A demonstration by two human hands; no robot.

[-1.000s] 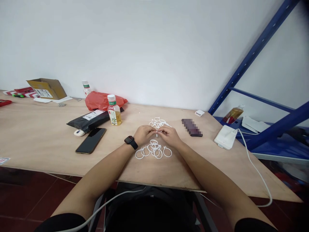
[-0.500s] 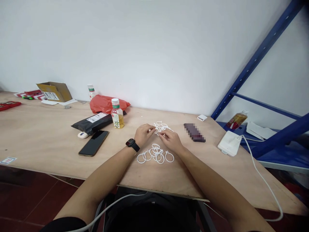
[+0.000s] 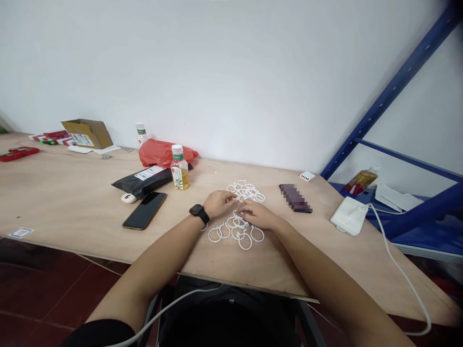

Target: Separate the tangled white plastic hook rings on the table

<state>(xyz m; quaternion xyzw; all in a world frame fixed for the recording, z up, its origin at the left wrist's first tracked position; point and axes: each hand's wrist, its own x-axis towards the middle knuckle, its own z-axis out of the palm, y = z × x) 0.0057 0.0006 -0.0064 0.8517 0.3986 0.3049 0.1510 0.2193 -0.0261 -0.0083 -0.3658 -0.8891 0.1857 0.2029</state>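
White plastic curtain rings lie on the plywood table in two loose heaps, a far heap (image 3: 246, 192) and a near heap (image 3: 236, 232). My left hand (image 3: 219, 204), with a black smartwatch (image 3: 197, 212) on its wrist, rests between them, its fingertips close to the far heap. My right hand (image 3: 257, 216) lies to its right, with the fingers on the near heap's upper rings. Neither hand visibly holds a ring, though the fingers partly hide some rings.
Left of my hands are a black phone (image 3: 144, 210), a green-labelled bottle (image 3: 180, 169), a black parcel (image 3: 142, 181) and a red bag (image 3: 162, 153). To the right lie a pixelated dark object (image 3: 295, 198) and a white corded device (image 3: 349, 216). The plywood table (image 3: 72, 193) ends near my body.
My hands have come apart, and my right hand has moved down onto the near heap. The far heap looks more spread out. The whole view has shifted slightly.
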